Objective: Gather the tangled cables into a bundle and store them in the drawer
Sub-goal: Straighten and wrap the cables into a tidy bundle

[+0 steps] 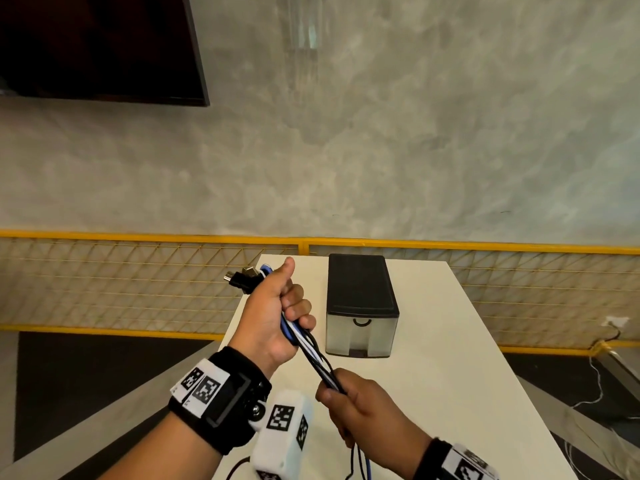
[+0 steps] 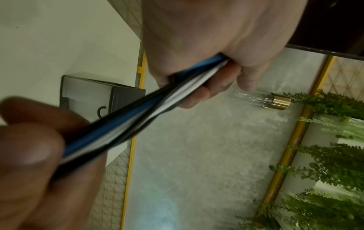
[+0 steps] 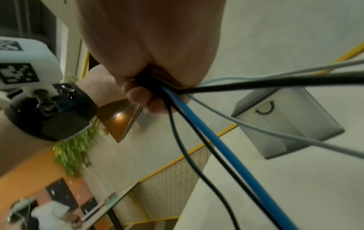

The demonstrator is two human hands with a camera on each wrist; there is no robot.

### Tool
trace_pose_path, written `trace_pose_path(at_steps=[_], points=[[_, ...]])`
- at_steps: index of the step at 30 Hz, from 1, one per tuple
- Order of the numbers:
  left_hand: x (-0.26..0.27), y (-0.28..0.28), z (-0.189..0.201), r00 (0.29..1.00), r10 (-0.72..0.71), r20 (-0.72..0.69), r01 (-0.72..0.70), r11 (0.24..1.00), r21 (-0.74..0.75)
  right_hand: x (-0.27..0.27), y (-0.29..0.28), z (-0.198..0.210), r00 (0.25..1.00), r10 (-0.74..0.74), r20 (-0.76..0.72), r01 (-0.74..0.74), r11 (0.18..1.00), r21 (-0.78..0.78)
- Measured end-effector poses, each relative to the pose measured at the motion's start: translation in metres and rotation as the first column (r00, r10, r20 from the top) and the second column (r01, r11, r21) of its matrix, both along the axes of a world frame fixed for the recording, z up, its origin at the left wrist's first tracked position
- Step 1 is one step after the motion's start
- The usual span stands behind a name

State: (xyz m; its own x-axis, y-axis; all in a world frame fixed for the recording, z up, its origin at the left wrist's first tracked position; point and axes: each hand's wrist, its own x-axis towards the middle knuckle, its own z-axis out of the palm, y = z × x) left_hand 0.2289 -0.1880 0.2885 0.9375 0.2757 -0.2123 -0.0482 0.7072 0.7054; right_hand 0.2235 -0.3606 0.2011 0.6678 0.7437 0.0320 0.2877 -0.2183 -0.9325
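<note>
A bundle of black, blue and white cables (image 1: pixel 313 355) runs taut between my two hands above the white table (image 1: pixel 433 375). My left hand (image 1: pixel 277 306) grips its upper end in a fist, and black plugs (image 1: pixel 242 277) stick out past the thumb. My right hand (image 1: pixel 349 400) grips the bundle lower down, and the loose cable ends (image 3: pixel 216 155) hang below it. The left wrist view shows the twisted cables (image 2: pixel 133 118) between both hands. A small drawer box (image 1: pixel 360 306) with a black top and translucent front stands on the table behind the hands, its drawer closed.
The table's left edge runs close under my left wrist. A yellow mesh railing (image 1: pixel 138 282) stands behind the table before a grey wall. A dark screen (image 1: pixel 97 46) hangs top left. Thin white wires (image 1: pixel 595 386) lie on the floor at right.
</note>
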Motion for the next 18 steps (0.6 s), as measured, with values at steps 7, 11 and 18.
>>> trace_pose_path(at_steps=[7,11,18], points=[[-0.016,0.007,-0.008,0.892,-0.443,-0.093,0.451,0.889,0.086,0.022,-0.021,-0.004,0.721,0.161,0.674,0.116,0.931,-0.346],[-0.024,0.007,-0.016,0.714,-0.653,-0.251,0.697,0.698,0.165,0.033,-0.021,0.006,0.52,0.335,0.786,0.125,0.88,-0.458],[-0.027,0.007,-0.025,0.658,-0.603,-0.452,0.753,0.525,0.396,0.043,-0.01,0.044,0.586,0.31,0.749,0.209,0.835,-0.509]])
